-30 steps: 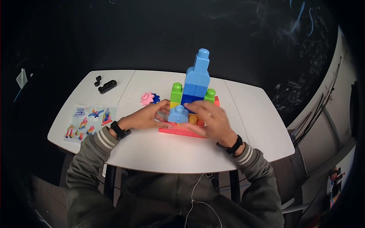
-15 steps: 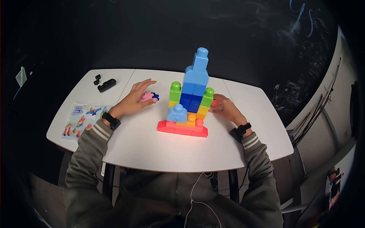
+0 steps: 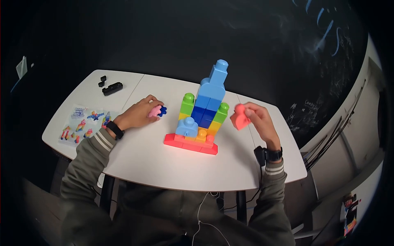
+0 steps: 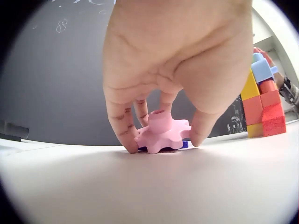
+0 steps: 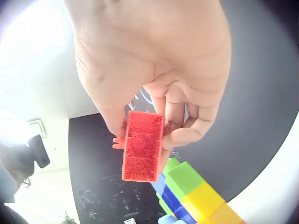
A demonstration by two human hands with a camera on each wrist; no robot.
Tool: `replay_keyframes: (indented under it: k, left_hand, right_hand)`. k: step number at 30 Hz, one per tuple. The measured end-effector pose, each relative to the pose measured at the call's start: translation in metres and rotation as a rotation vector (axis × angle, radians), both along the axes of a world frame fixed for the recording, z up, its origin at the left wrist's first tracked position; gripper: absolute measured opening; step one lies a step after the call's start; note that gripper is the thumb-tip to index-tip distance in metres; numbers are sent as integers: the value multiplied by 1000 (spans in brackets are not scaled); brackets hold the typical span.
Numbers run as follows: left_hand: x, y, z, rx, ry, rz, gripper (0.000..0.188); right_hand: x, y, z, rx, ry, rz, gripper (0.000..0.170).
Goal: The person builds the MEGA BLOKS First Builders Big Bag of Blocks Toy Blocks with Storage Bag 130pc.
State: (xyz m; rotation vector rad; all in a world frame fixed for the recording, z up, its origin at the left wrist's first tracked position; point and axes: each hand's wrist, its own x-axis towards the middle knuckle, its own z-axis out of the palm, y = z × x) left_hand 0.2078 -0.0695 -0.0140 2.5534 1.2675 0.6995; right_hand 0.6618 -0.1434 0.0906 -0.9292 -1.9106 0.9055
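Observation:
My left hand [image 3: 141, 111] has its thumb and fingers curled round a pink gear [image 4: 161, 133], which lies low on the table over a dark blue gear [image 3: 163, 110]. To the right of the tower, my right hand [image 3: 262, 122] pinches a red building block [image 5: 142, 147] between thumb and fingers, above the table. The block has a round stud on top, and its hollow underside faces the right wrist camera. Between the hands stands a tower of blocks [image 3: 202, 117] on a red base [image 3: 191, 145]: blue up the middle, green and yellow at the sides, a light blue piece [image 3: 187, 128] at the front left.
On the white table [image 3: 135, 160] a printed building-ideas sheet [image 3: 84, 123] lies at the left. Behind it sit a black oblong object [image 3: 112, 88] and small black pieces [image 3: 102, 81]. A dark chalkboard wall [image 3: 164, 37] rises behind the table.
Both hands have left the front of the tower. The left has moved left and closed round the pink gear. The right has picked up the red block beside the tower and brought it right.

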Motion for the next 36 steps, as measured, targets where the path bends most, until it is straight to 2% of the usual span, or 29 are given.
replay_keyframes:
  k: [1, 3, 5, 7, 8, 9, 11, 13, 15, 18, 22, 24, 29, 33, 35, 36]
  left_hand:
    - [0, -2, -1, 25, 13, 8, 60]
    - [1, -6, 1, 6, 10, 29, 62]
    - [2, -8, 5, -14, 15, 46, 64]
    - [2, -9, 7, -57, 45, 64, 62]
    - [2, -9, 6, -60, 44, 66, 62]
    - [1, -9, 6, -55, 36, 58, 59]
    - [0, -8, 4, -53, 29, 47, 56]
    - [-1, -4, -1, -22, 14, 17, 53]
    - [-3, 3, -6, 13, 18, -4, 52]
    - [-4, 3, -4, 19, 11, -23, 51]
    - [-1, -4, 4, -40, -30, -33, 48]
    - [3, -6, 8, -56, -24, -23, 48]
    - [1, -3, 3, -42, 1, -37, 49]
    - [4, -5, 6, -62, 27, -61, 50]
    - [5, -6, 6, -81, 32, -70, 50]
    - [5, -5, 5, -66, 37, -81, 50]
  right_hand:
    - [0, -5, 1, 0, -16, 8, 28]
    - [1, -17, 1, -1, 156, 199, 13]
    - [-27, -32, -4, 63, 187, 151, 16]
    - [-44, -38, -12, 462, -127, 10, 25]
    - [-51, -39, -18, 529, -158, -20, 30]
    - [-58, -38, -22, 526, -156, -19, 30]
    - [-69, -37, -30, 702, -123, -87, 30]
    - [-77, -36, -36, 758, -100, -127, 31]
    - [-80, -37, -38, 949, -289, -176, 32]
    - [-81, -26, -58, 1046, -260, -187, 31]
    - [-83, -26, -62, 1088, -284, -212, 28]
    - [-81, -27, -59, 992, -307, -203, 27]
    - [-80, -24, -64, 996, -283, -144, 32]
    - [-77, -26, -61, 1026, -344, -199, 36]
    - [-77, -29, -54, 1092, -531, -209, 37]
    - [-77, -29, -53, 1096, -523, -211, 37]
